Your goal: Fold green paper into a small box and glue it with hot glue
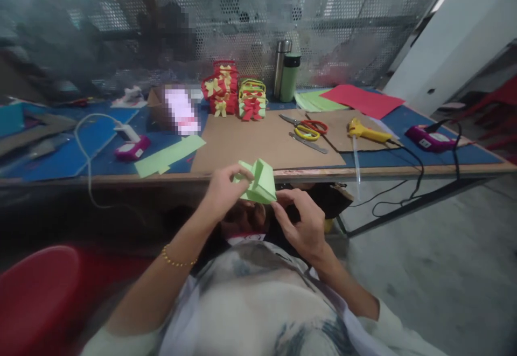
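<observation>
Green folded paper (265,180): one, between two hands (226,189) (302,220).

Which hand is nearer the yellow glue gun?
Right. The right hand, at the lower right corner of the folded green paper, is left of the glue gun and closer to the body; the left hand, holding the paper's left side, is farther left.

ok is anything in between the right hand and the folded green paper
Nothing visible: the right hand is at the near right corner of the folded green paper, touching or nearly so, while the left hand holds its left side.
</observation>
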`<state>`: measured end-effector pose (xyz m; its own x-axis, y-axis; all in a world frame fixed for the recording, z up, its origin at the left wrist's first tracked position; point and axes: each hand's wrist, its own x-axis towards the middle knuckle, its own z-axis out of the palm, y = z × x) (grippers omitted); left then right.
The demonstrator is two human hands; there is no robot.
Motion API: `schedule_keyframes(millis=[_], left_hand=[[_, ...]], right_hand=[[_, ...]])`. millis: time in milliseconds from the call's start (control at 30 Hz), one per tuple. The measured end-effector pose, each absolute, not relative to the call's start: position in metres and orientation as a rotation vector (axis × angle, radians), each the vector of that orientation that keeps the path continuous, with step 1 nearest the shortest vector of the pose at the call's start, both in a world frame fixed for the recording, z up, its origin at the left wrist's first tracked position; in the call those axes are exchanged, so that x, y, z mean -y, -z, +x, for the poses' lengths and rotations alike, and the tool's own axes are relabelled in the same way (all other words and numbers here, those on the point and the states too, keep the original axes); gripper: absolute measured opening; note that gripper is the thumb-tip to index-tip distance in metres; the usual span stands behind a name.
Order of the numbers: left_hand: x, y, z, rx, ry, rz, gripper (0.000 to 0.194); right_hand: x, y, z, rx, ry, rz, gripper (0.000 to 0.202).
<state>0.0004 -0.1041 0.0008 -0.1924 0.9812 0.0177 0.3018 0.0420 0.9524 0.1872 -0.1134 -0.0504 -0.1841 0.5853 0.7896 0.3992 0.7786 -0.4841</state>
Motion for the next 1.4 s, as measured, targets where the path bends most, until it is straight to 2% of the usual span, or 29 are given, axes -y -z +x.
schedule_keyframes(millis=[233, 300, 400, 500, 600, 700, 767, 800, 900, 1000, 1300, 1400], left_hand=[[0.095, -0.015, 0.004, -1.745, -1.031, 1.550, 0.024], [0.094, -0.022, 0.002, -1.712, -0.913, 1.743, 0.029], [0.094, -0.034, -0.004, -1.471, -0.693, 2.115, 0.044], [0.098, -0.046, -0.008, -1.247, -0.507, 2.303, 0.066], [0.101, -0.051, -0.012, -1.192, -0.429, 2.333, 0.083], [0.102, -0.049, -0.013, -1.228, -0.391, 2.317, 0.086], [0.102, -0.046, -0.014, -1.248, -0.373, 2.324, 0.082], [0.102, -0.045, -0.013, -1.249, -0.365, 2.331, 0.077], [0.104, -0.042, -0.011, -1.258, -0.352, 2.328, 0.051], [0.105, -0.041, -0.009, -1.265, -0.370, 2.281, 0.034], [0.099, -0.029, -0.017, -1.541, -0.504, 2.076, 0.023], [0.099, -0.028, -0.019, -1.530, -0.448, 1.970, 0.008]], right_hand=[[0.116, 0.055, 0.185, 1.784, -0.175, -0.858, 0.018], [0.114, 0.048, 0.190, 1.792, -0.143, -0.851, 0.015], [0.104, 0.030, 0.201, 1.812, -0.124, -0.782, 0.004], [0.088, 0.014, 0.208, 1.882, -0.129, -0.757, 0.009], [0.071, 0.009, 0.209, 2.012, -0.440, -0.760, 0.041], [0.058, 0.011, 0.203, 2.072, -0.957, -0.691, 0.079], [0.054, 0.014, 0.197, 2.041, -1.200, -0.644, 0.090], [0.054, 0.015, 0.194, 2.027, -1.288, -0.624, 0.088], [0.057, 0.020, 0.184, 2.025, -1.455, -0.592, 0.060], [0.060, 0.023, 0.177, 2.006, -1.459, -0.630, 0.044], [0.056, 0.024, 0.179, 2.033, -1.280, -0.811, 0.044], [0.056, 0.025, 0.179, 2.035, -1.300, -0.801, 0.045]])
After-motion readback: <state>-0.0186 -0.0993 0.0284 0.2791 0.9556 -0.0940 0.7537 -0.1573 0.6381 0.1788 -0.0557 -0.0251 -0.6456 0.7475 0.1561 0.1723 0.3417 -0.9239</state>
